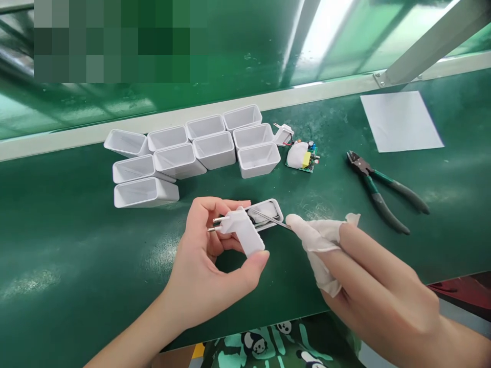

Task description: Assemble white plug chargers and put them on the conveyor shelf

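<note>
The left hand point(207, 255) grasps a white plug cap point(243, 232) between thumb and curled fingers, its two metal pins pointing left and its body angled down toward the thumb tip. Just behind the plug cap, and touching it, sits an open white housing point(268, 214) with dark parts inside; whether the left fingers also support this housing cannot be told.

The right hand point(368, 276), to the right of the plug cap, has white finger cots on its foremost fingers, and these are pinched around a thin metal tool point(274, 220) (tweezers or a probe, too slim to tell) whose tip reaches into the open housing.

Beyond the plug cap, farther up the green surface point(76, 245), lies a cluster of empty white shells point(192, 153), packed side by side in rough rows with their open mouths facing the camera. At the right end of that cluster rests a small circuit board point(303, 158) with a yellow component and a white part on it. Farther right of the plug cap lie green-handled cutters point(383, 189), jaws pointing up-left, well apart from both hands. Beyond the cutters is a white sheet of paper point(401, 120).
</note>
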Available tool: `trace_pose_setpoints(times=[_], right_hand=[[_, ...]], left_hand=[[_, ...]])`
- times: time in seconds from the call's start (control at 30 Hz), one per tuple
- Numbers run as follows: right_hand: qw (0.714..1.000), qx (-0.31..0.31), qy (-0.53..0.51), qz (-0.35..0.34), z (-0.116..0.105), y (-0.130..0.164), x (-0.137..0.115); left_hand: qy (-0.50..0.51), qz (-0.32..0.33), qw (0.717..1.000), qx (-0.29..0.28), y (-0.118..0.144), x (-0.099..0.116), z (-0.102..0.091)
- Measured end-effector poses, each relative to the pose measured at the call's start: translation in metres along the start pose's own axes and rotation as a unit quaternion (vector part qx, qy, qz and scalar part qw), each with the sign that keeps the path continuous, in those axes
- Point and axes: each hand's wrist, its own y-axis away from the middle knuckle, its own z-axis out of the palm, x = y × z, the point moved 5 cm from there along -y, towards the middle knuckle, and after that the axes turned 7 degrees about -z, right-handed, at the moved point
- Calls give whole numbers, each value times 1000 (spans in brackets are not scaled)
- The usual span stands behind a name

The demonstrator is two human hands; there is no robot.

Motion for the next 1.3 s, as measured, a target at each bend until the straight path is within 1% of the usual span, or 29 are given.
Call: trace_pose_setpoints(times=[0.2,0.33,0.53,0.63,0.77,0.87,1.17,1.3], right_hand=[[1000,-10,19,-13,-1,-6,-2],[999,-35,23,-25,-1,-6,-2],[998,0,62,-29,-7,-13,-4],[996,0,85,-23,-7,-11,-3],[996,17,83,-14,-8,-4,-4],[997,16,77,0,-7,-2,-4],[996,-5,89,3,-5,-6,-4],[996,3,91,-6,-7,-5,-4]], left_hand=[[17,-13,1000,-2,1,2,3],[15,-11,1000,-9,2,1,3],[-1,4,1000,-17,0,0,2],[2,7,1000,-19,0,0,2],[0,9,1000,-23,-1,0,2],[1,8,1000,-24,-1,0,2],[0,15,1000,-25,0,0,2],[-1,13,1000,-27,0,-1,2]])
